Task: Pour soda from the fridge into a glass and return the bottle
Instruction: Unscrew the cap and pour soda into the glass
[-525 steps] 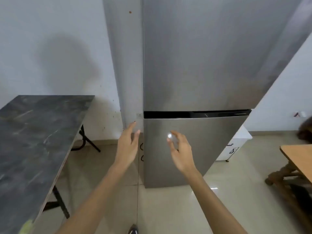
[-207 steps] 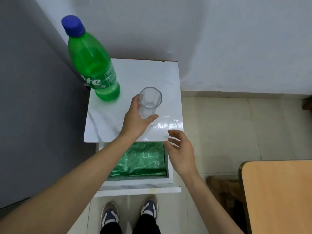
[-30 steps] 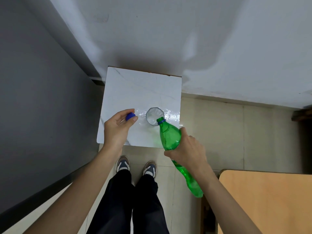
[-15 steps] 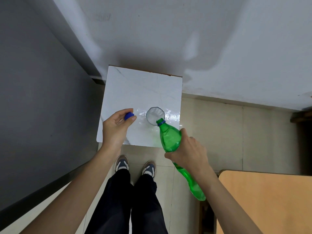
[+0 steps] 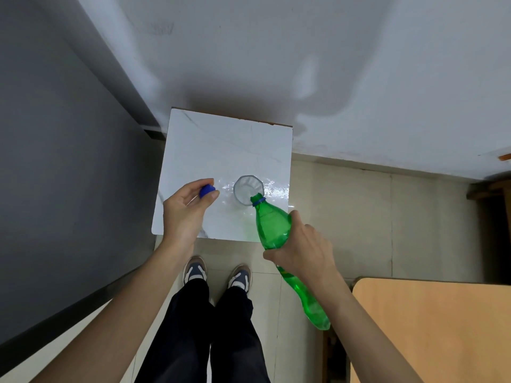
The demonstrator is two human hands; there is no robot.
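Two hands are busy in the middle of the frame. My right hand (image 5: 302, 251) is wrapped closed around the waist of the green soda bottle (image 5: 272, 228), which is tipped with its open neck resting at the near rim of the clear glass (image 5: 248, 190). My left hand (image 5: 184, 212) pinches the blue cap (image 5: 206, 191) between thumb and fingertips, hovering just left of the glass. The glass stands toward the lower right part of the white marble-look counter (image 5: 210, 150). I cannot tell how much soda has gone in. I judge the thin plastic bottle will flex if squeezed, so holding the firmer waist is sound, and it lightens as it empties. The glass looks light, breakable and unsteadied, so the neck could nudge it across the glossy top; I'd keep contact gentle.
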